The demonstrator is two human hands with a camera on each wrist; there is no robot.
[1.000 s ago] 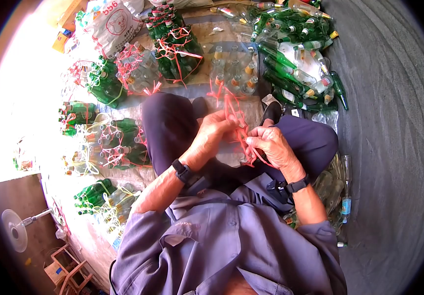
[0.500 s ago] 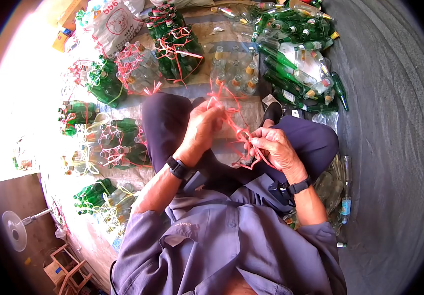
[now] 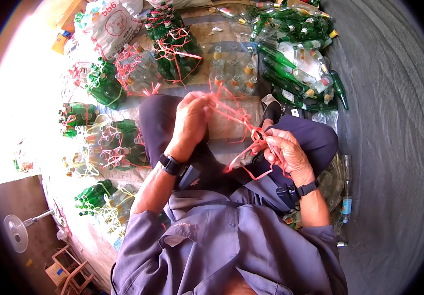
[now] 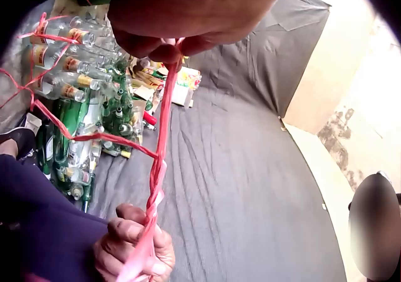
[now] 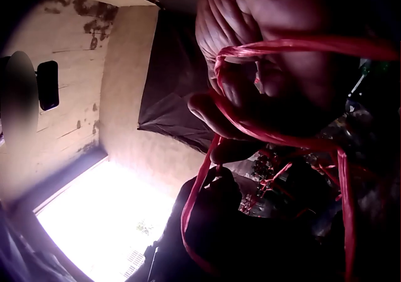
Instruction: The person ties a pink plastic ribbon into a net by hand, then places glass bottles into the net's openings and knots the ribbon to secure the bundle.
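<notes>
A length of pink plastic string (image 3: pixel 236 116) with knots and loose tails runs between the two hands, above the lap. My left hand (image 3: pixel 190 120) pinches its upper end near the left knee. Twisted strands (image 4: pixel 164 116) stretch taut from those fingertips in the left wrist view. My right hand (image 3: pixel 290 152) pinches the string beside a looped knot near the right knee, and loose ends dangle below it. In the right wrist view a strand (image 5: pixel 282 138) passes over the right hand's fingers. Ahead of the hands stand several clear bottles (image 3: pixel 234 71), pink string lying near them.
Green bottles bundled with pink string (image 3: pixel 175 51) stand ahead on the left. More tied bundles (image 3: pixel 118 140) sit left of the knee. Loose green bottles (image 3: pixel 295 73) lie piled at front right. A dark sheet (image 3: pixel 389 147) covers the right side; a fan (image 3: pixel 16 233) is at far left.
My left hand has moved left and away from the right hand, drawing the string out between them. The right hand has shifted slightly right, still pinching by the knot.
</notes>
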